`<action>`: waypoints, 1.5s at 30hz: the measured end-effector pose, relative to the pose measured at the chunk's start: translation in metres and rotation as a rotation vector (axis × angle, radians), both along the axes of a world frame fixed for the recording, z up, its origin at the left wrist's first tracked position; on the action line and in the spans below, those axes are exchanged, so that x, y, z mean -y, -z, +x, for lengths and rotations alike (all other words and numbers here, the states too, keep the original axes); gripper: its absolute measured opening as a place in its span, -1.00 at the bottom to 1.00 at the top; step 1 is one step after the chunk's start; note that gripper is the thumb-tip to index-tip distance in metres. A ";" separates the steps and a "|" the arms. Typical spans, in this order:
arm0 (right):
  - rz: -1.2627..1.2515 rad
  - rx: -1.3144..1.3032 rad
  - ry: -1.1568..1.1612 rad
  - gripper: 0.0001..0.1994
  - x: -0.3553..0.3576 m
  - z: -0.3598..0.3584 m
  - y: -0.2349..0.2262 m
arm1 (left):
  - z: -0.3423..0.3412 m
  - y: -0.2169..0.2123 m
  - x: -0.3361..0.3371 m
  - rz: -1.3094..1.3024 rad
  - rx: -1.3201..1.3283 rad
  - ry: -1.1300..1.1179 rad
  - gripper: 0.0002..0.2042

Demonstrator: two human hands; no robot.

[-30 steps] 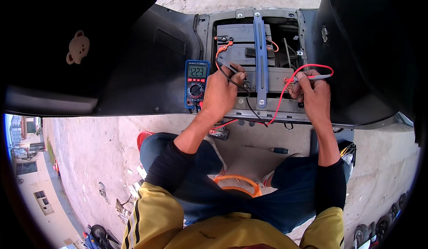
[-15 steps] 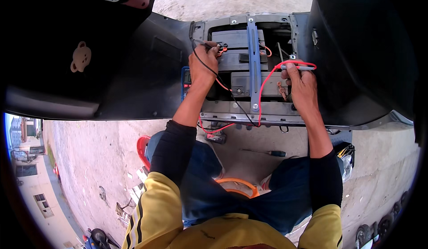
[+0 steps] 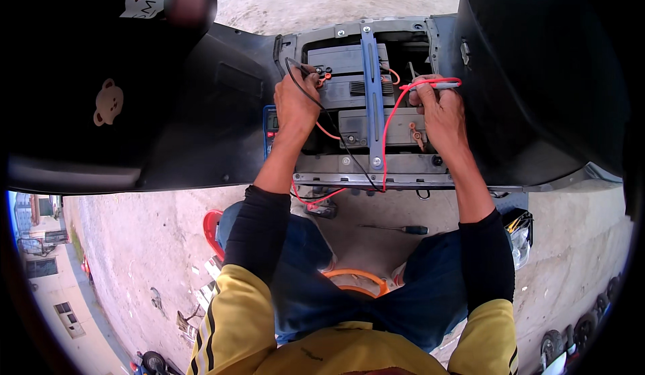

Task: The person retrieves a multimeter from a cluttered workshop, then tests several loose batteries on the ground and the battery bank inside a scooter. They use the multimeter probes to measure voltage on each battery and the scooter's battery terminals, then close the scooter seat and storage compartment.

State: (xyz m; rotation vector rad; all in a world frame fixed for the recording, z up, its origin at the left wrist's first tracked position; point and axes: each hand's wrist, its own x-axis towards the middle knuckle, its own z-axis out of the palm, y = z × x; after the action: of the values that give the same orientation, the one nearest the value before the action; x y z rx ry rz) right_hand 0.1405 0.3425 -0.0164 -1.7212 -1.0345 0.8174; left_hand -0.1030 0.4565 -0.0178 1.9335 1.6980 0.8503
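My left hand [image 3: 296, 109] is closed on a black-lead test probe, its tip hidden behind the fingers, beside a terminal with an orange-red clip [image 3: 324, 79] on the far grey batteries [image 3: 342, 58]. My right hand [image 3: 443, 116] pinches a grey test probe [image 3: 445, 85] with a red lead [image 3: 387, 130] looped over it, at the right side of the battery bay. Whether that tip touches metal cannot be made out. A blue multimeter [image 3: 270, 120] stands partly hidden left of my left wrist. The near battery [image 3: 390, 121] carries an orange terminal cover [image 3: 416, 134].
A blue metal strap [image 3: 373, 100] crosses the batteries. Black body panels [image 3: 175, 106] rise on both sides. Below, a screwdriver [image 3: 413, 229], a dark power-tool-like object [image 3: 322, 208] and an orange ring-shaped object [image 3: 356, 281] lie between my legs.
The view has shifted slightly. My right hand has moved a little farther away along the bay with the red-lead probe. My left hand stays at the far battery terminal.
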 end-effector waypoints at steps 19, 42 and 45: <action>0.045 0.218 -0.004 -0.61 -0.053 -0.016 0.026 | 0.004 0.003 0.004 -0.004 -0.073 0.021 -0.80; -0.015 0.429 -0.092 -0.63 -0.063 -0.022 0.016 | 0.018 0.012 0.011 0.201 -0.325 0.055 -0.85; -0.054 0.450 -0.105 -0.64 -0.067 -0.021 0.013 | 0.018 0.013 0.010 0.204 -0.328 0.054 -0.84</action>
State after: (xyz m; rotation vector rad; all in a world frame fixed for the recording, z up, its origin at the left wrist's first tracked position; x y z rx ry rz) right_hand 0.1197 0.4090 -0.0291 -1.9605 -1.4215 0.5336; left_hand -0.0846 0.4464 -0.0306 2.3540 1.7854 0.7422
